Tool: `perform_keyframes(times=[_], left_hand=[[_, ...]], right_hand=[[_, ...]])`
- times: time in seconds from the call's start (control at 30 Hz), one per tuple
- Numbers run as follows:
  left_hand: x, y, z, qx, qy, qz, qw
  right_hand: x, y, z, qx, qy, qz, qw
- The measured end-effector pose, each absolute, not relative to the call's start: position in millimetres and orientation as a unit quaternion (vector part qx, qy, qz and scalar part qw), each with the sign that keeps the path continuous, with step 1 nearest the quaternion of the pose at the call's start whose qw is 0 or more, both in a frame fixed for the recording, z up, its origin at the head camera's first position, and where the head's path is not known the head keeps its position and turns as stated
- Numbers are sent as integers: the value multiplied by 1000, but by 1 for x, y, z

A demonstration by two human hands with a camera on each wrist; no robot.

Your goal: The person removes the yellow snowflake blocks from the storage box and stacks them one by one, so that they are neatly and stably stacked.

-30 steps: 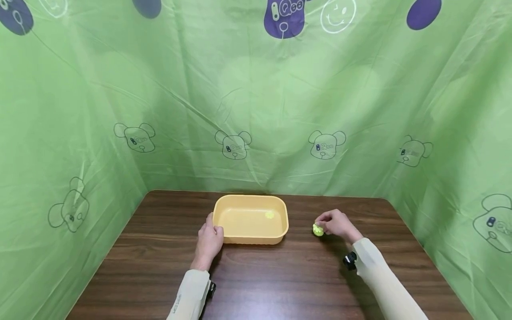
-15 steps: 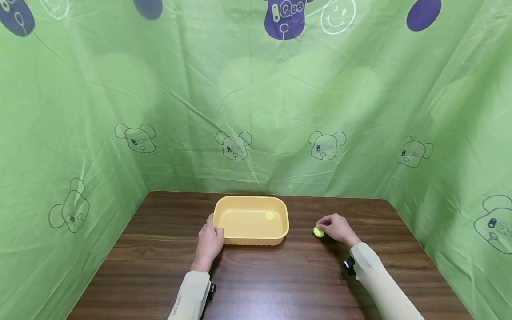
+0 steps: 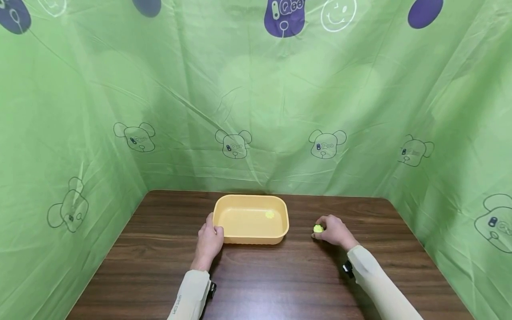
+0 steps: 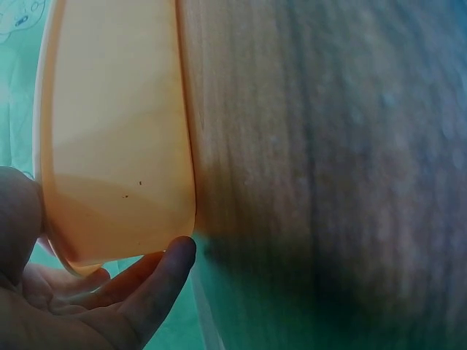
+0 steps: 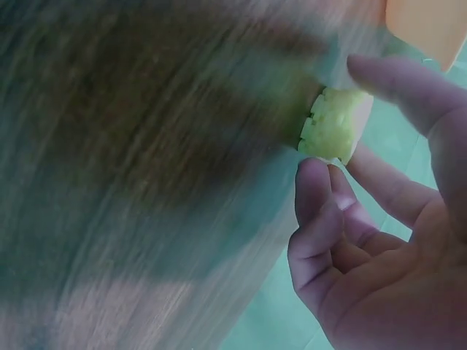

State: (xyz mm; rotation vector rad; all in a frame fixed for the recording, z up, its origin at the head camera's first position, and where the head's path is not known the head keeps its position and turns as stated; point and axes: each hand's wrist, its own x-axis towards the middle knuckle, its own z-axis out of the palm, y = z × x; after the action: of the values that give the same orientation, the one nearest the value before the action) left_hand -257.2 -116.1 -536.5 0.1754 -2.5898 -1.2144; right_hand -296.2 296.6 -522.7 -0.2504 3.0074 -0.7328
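On the right of the table, my right hand (image 3: pixel 335 231) has its thumb and fingers around a small yellow-green piece with a scalloped edge (image 3: pixel 318 228). In the right wrist view this piece (image 5: pixel 337 125) sits between the thumb and the fingertips, its notched rim towards the tabletop. Whether it rests on the wood cannot be told. My left hand (image 3: pixel 209 243) grips the near left corner of a yellow rectangular tub (image 3: pixel 251 241). The left wrist view shows the thumb at the rim and fingers against the tub's outer wall (image 4: pixel 117 146).
A bright yellow-green spot or flat piece (image 3: pixel 270 214) lies inside the tub, towards its right end. The brown wooden table (image 3: pixel 276 280) is enclosed on the visible sides by a green printed cloth (image 3: pixel 256 98). Bare wood separates the tub from the right hand.
The right hand has turned and shifted slightly nearer, its thumb and fingers spreading farther around the piece. The piece itself sits differently between them. The left hand and the tub stay put.
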Motion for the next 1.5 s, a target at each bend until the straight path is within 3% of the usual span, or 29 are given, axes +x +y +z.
perform_keyframes(times=[0.6, 0.93, 1.23, 1.5], left_hand=[[-259, -116, -534, 62, -890, -425, 150], [-260, -117, -535, 65, -892, -428, 130], [-263, -118, -534, 62, -890, -431, 136], [-263, -118, -535, 63, -891, -431, 129]], right_hand=[[-298, 292, -522, -80, 975, -208, -3], [-294, 282, -507, -45, 970, -240, -5], [-316, 229, -477, -73, 948, -293, -102], [-339, 165, -469, -100, 937, -329, -62]])
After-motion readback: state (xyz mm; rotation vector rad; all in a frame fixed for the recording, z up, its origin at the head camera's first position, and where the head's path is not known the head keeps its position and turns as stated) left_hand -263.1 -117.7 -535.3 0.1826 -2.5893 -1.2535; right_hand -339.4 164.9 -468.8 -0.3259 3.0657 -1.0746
